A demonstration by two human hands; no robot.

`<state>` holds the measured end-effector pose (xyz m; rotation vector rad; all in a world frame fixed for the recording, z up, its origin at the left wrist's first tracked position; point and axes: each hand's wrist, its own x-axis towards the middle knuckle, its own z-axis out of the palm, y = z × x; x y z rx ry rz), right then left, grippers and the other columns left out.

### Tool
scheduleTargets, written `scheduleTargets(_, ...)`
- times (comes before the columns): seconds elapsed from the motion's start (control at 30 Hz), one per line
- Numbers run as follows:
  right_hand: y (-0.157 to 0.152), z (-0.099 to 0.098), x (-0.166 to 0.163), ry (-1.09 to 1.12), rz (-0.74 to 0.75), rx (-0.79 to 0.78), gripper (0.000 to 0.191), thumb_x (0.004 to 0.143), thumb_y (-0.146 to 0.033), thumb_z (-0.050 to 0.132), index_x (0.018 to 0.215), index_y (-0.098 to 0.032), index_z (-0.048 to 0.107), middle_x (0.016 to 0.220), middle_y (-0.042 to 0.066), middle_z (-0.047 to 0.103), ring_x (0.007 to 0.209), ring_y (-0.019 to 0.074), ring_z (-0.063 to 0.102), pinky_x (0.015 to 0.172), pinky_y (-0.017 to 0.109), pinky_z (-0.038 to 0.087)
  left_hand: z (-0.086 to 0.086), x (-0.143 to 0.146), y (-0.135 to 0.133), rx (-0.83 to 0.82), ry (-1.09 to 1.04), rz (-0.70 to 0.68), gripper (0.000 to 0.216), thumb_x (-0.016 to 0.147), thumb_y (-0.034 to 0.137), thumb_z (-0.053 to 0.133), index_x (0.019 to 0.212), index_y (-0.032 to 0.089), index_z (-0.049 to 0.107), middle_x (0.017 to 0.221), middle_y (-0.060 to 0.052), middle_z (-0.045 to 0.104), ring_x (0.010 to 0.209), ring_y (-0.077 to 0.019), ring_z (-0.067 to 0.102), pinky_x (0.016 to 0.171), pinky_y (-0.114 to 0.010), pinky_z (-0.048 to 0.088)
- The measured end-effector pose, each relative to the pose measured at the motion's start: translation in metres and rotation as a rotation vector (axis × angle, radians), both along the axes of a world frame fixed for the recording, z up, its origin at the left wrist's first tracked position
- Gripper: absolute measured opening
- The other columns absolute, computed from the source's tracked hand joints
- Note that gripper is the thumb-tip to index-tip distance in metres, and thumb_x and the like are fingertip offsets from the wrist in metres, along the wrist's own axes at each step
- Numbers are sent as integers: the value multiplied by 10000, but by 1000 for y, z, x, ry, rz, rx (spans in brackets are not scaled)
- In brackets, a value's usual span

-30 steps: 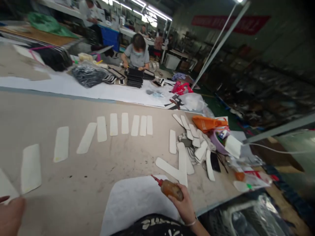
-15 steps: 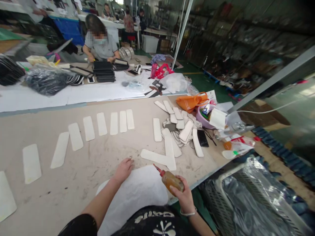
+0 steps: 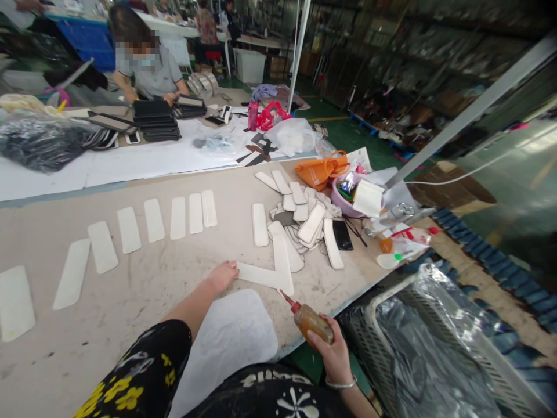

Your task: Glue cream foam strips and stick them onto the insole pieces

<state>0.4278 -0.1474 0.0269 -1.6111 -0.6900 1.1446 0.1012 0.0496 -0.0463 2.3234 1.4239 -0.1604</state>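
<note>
My right hand (image 3: pixel 333 351) grips a small squeeze bottle (image 3: pixel 311 319) of amber glue with a red nozzle, held at the table's near edge and pointing up-left. My left hand (image 3: pixel 223 275) reaches forward, its fingers closed on the left end of a long white strip (image 3: pixel 260 275) lying flat on the table. That strip meets a second white strip (image 3: pixel 282 260) at an angle. A white sheet (image 3: pixel 230 337) lies on the table in front of me, between my arms.
A row of white strips (image 3: pixel 154 220) runs across the tan table (image 3: pixel 143 284), a heap of them (image 3: pixel 304 217) to the right beside an orange bag (image 3: pixel 319 170), pink bowl (image 3: pixel 343 203) and phone (image 3: pixel 342 234). A person (image 3: pixel 145 64) works beyond. A plastic-wrapped basket (image 3: pixel 430 342) stands lower right.
My left hand has come in from the far left, crossed over the white sheet and reached the end of the long strip. The view has swung right; the bottle hand dropped slightly.
</note>
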Motion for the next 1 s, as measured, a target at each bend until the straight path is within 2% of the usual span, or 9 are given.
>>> scheduleTargets(0.1,2,-4,8,-20,51,11,572,575,-337,796,1056,-191,523,1111,91,595,949,261,614,808,399,535,13,1,1,30,2,34,151,781,148,513,672,156,618,747,-54,561,682,-143,490,730,-284,416)
scheduleTargets(0.2,4,-7,14,-82,100,28,562,604,-343,779,1077,-199,514,1140,91,583,1000,257,590,875,408,502,27,-5,-17,90,-1,87,178,813,151,463,740,142,626,781,-76,567,709,-154,505,736,-298,415)
scheduleTargets(0.27,6,-9,16,-114,135,40,557,617,-349,769,1086,-199,508,1159,95,573,1021,258,580,900,417,487,35,-16,-44,178,-3,116,226,849,203,429,752,141,624,802,-86,570,737,-166,520,729,-307,418)
scheduleTargets(0.37,11,-12,14,-139,228,57,552,620,-356,762,1081,-193,506,1174,109,566,1022,267,580,909,436,480,38,-40,-106,304,35,160,288,882,251,376,747,155,611,811,-84,571,761,-178,535,701,-304,424)
scheduleTargets(0.5,21,-12,-6,-203,403,72,531,612,-355,757,1058,-184,525,1110,107,601,978,270,602,884,442,497,30,-60,-203,218,79,264,298,890,244,355,718,178,590,776,-54,567,728,-158,548,669,-274,432)
scheduleTargets(0.6,32,-11,-34,-233,570,128,493,619,-330,749,1039,-185,536,1068,94,612,972,262,601,868,434,505,21,-55,-255,123,40,412,299,896,292,366,733,190,596,785,-39,580,725,-147,569,671,-261,454)
scheduleTargets(0.7,43,-13,-67,-274,732,210,477,614,-313,755,1025,-188,547,1028,79,610,951,256,595,843,432,508,13,-46,-283,127,-73,555,286,899,344,379,853,196,620,864,-49,609,786,-148,595,726,-262,484)
scheduleTargets(0.83,50,-20,-106,-401,926,364,446,606,-273,758,1005,-202,571,964,59,592,923,249,566,832,423,492,0,-51,-308,240,-174,712,310,903,324,364,951,183,637,932,-78,621,853,-161,597,791,-279,498)
scheduleTargets(1.0,46,-33,-138,-462,1141,511,409,645,-207,720,1028,-212,574,925,41,543,887,214,535,787,369,489,-15,-63,-331,145,-192,763,326,901,308,355,1038,216,636,949,-64,623,875,-162,586,809,-282,486)
